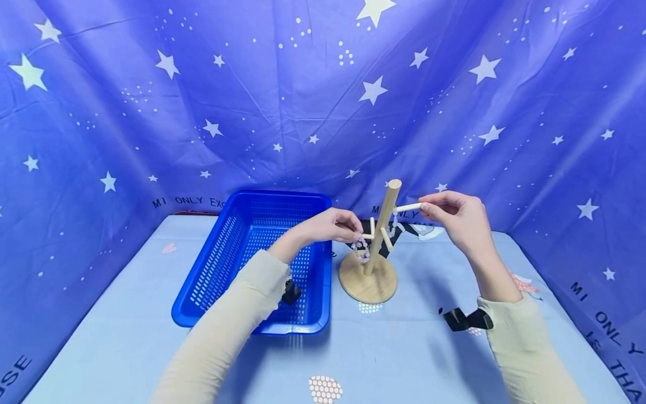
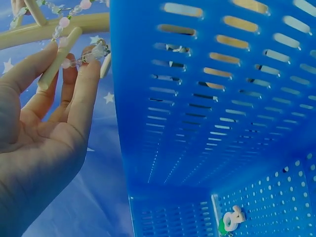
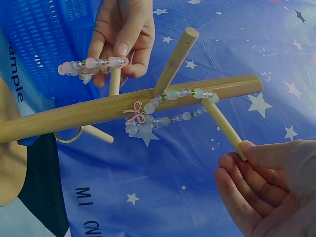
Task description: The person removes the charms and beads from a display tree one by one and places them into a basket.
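Star-print blue cloth backs the table; wooden peg stand sits mid-table, right of the blue basket. Your left hand pinches a bead bracelet at a lower peg, your right hand pinches an upper peg's tip where a second bracelet hangs. Judged step: bracelet at the peg, either going on or coming off; next, keep steadying the stand and guide the loop along the peg.

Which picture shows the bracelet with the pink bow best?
The right wrist view: the bracelet with the pink bow hangs close-up on the wooden stand. In the head view it's a tiny blur; the left wrist view shows only some beads.
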`<action>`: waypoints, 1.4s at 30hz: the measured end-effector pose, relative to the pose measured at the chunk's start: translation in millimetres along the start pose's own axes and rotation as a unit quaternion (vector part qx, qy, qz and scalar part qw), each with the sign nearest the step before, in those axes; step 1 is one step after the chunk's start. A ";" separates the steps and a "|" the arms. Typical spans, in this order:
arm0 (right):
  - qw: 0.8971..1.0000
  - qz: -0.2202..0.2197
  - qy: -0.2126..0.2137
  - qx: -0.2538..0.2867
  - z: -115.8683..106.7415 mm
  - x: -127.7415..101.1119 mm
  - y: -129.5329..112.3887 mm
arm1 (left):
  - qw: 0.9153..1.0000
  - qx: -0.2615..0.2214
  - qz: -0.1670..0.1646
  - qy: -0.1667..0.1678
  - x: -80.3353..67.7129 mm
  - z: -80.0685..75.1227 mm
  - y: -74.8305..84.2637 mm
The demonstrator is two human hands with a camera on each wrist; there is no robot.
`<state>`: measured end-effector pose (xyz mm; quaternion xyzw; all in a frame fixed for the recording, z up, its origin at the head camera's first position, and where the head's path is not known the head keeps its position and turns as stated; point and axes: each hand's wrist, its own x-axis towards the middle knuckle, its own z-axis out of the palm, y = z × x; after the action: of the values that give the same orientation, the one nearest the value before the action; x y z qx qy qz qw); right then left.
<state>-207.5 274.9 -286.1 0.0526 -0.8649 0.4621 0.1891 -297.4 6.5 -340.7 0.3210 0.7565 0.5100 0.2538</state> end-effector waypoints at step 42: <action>1.000 0.001 0.001 0.008 0.3 -0.7 -1.5 | 0.993 -0.110 0.031 0.018 -34.5 -28.1 -6.9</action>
<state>-206.5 273.7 -285.3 0.0527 -0.8612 0.4689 0.1888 -296.0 -38.1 -335.4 0.3050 0.6902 0.6033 0.2582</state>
